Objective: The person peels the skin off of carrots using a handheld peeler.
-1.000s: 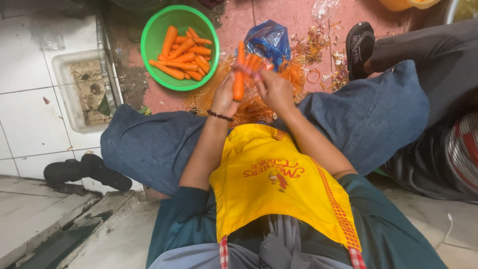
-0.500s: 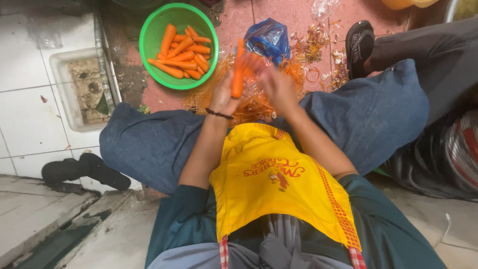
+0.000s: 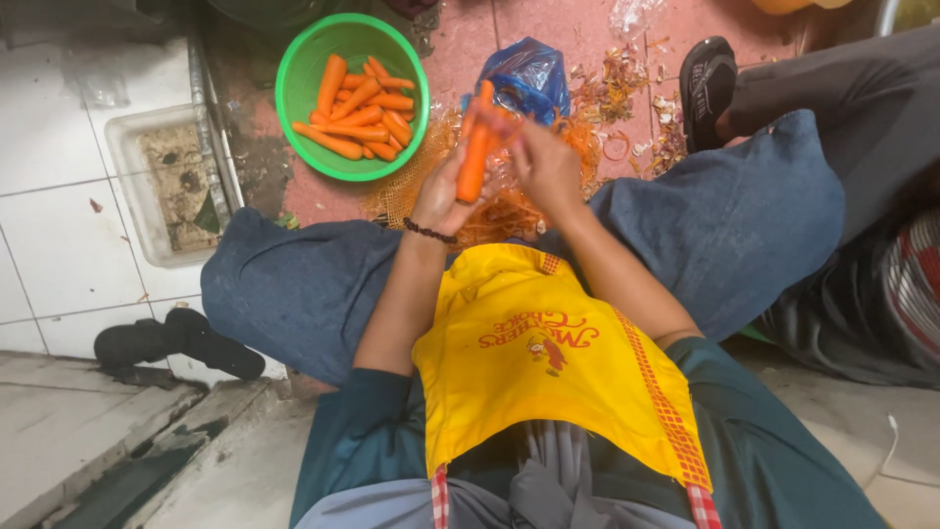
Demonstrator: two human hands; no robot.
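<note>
Carrot (image 3: 473, 147), long, smooth and orange, stands nearly upright above a heap of thin curled peelings (image 3: 509, 211), gripped at its lower end by the left hand (image 3: 443, 191). Right hand (image 3: 543, 162) is curled closed against its upper part. Round green plastic bowl (image 3: 299, 108) nearby holds peeled carrots.

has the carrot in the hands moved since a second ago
Yes. The carrot in the left hand now stands nearly upright, its tip level with the blue bag; a second ago it lay lower, below the bag. The green bowl kept its place.
</note>
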